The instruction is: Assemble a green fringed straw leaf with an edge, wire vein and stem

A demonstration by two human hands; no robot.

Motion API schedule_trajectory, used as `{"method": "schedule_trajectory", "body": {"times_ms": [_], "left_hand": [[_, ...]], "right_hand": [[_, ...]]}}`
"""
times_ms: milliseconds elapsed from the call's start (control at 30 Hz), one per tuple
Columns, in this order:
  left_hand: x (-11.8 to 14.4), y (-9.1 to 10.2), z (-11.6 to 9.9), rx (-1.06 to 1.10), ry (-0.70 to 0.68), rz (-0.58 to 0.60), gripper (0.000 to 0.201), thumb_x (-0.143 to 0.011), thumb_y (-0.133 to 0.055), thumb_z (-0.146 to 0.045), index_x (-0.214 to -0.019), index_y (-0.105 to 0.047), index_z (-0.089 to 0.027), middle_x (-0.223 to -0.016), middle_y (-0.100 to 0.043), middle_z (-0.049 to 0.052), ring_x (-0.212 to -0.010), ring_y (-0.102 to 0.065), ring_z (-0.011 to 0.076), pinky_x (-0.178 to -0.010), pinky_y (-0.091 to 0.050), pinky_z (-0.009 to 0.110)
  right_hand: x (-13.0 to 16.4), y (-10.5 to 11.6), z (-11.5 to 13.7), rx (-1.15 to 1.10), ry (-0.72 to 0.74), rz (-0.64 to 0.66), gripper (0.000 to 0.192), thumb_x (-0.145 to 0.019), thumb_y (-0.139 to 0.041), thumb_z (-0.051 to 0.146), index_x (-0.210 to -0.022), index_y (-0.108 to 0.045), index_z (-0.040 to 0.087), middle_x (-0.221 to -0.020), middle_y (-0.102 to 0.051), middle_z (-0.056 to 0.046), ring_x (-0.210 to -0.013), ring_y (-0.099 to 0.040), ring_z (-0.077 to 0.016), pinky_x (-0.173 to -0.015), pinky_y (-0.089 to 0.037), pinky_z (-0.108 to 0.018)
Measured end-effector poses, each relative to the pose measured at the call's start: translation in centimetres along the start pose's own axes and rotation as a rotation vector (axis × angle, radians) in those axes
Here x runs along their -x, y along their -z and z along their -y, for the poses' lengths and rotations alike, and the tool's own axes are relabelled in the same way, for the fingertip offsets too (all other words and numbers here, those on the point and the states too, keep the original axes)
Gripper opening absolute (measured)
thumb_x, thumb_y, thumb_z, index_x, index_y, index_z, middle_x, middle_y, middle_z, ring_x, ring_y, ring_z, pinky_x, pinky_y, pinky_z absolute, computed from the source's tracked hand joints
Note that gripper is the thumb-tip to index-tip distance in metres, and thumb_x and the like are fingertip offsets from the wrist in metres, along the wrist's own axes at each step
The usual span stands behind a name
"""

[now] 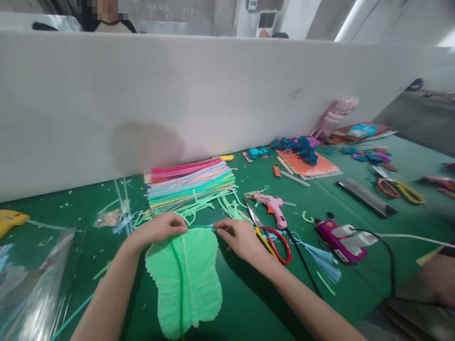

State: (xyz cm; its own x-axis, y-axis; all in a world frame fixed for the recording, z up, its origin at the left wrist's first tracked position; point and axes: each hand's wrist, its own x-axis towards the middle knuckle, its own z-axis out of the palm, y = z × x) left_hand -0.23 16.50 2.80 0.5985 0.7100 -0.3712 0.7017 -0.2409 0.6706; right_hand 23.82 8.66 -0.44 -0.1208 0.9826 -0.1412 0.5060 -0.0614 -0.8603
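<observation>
A thin teal pipe cleaner (201,226) is stretched between my two hands, just above the top edge of a light green leaf shape (206,274) with a raised midrib. My left hand (164,230) pinches the strand's left part at the leaf's upper left. The strand's right part is pinched by my right hand (239,237), thumb and forefinger together. Whether my left fingers also touch the leaf, I cannot tell. A thin dark green line runs down the leaf. Another teal strand (73,316) passes beside my left forearm.
Bundled coloured pipe cleaners (192,182) lie beyond my hands. Scissors (272,241) and a pink glue gun (272,207) are close to my right hand. A purple power strip (339,241) with cables sits farther right. A white partition (213,94) borders the green table (249,303).
</observation>
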Motion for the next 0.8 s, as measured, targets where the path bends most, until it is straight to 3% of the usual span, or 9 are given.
{"method": "schedule_trajectory", "body": {"times_ms": [100, 267, 400, 533, 800], "left_hand": [[0.8, 0.6, -0.2, 0.073, -0.003, -0.017, 0.033, -0.08, -0.05, -0.049, -0.076, -0.065, -0.02, -0.074, -0.062, 0.0, -0.072, -0.057, 0.0173, -0.064, -0.04, 0.024], [2.7, 0.4, -0.9, 0.348, 0.11, -0.084, 0.04, -0.074, -0.062, -0.051, -0.1, -0.062, -0.02, -0.078, -0.067, 0.0, -0.075, -0.061, 0.0178, -0.068, -0.044, 0.025], [3.9, 0.5, -1.8, 0.445, 0.095, -0.12, 0.044, -0.07, -0.07, -0.046, -0.104, -0.061, -0.02, -0.09, -0.07, 0.004, -0.085, -0.064, 0.0196, -0.075, -0.047, 0.027], [4.6, 0.9, -3.0, 0.402, 0.069, -0.158, 0.04, -0.069, -0.07, -0.048, -0.098, -0.067, -0.02, -0.088, -0.07, 0.005, -0.085, -0.065, 0.0213, -0.076, -0.05, 0.03], [5.3, 1.5, -3.1, 0.223, 0.087, -0.233, 0.03, -0.072, -0.067, -0.05, -0.09, -0.076, -0.028, -0.094, -0.074, 0.001, -0.088, -0.065, 0.0229, -0.078, -0.049, 0.029]], "right_hand": [[-0.4, -0.2, -0.1, -0.163, 0.02, -0.03, 0.027, -0.085, -0.052, 0.03, -0.103, -0.069, 0.02, -0.083, -0.069, -0.004, -0.061, -0.063, -0.0154, -0.044, -0.049, -0.023], [-1.2, 1.8, 1.4, -0.435, -0.006, -0.05, 0.024, -0.082, -0.054, 0.029, -0.098, -0.068, 0.018, -0.073, -0.065, -0.002, -0.072, -0.066, -0.0164, -0.058, -0.056, -0.025], [-1.6, 3.6, 3.2, -0.328, 0.015, 0.071, 0.021, -0.079, -0.056, 0.027, -0.091, -0.069, 0.017, -0.065, -0.065, -0.002, -0.067, -0.066, -0.0172, -0.051, -0.055, -0.024], [-1.8, 4.2, 4.4, -0.179, 0.064, 0.095, 0.02, -0.08, -0.053, 0.024, -0.089, -0.069, 0.019, -0.067, -0.066, -0.001, -0.06, -0.063, -0.015, -0.048, -0.054, -0.024], [-1.6, 3.3, 5.6, -0.107, 0.095, -0.019, 0.022, -0.081, -0.052, 0.024, -0.093, -0.069, 0.022, -0.071, -0.066, 0.0, -0.06, -0.063, -0.0142, -0.045, -0.051, -0.02]]}}
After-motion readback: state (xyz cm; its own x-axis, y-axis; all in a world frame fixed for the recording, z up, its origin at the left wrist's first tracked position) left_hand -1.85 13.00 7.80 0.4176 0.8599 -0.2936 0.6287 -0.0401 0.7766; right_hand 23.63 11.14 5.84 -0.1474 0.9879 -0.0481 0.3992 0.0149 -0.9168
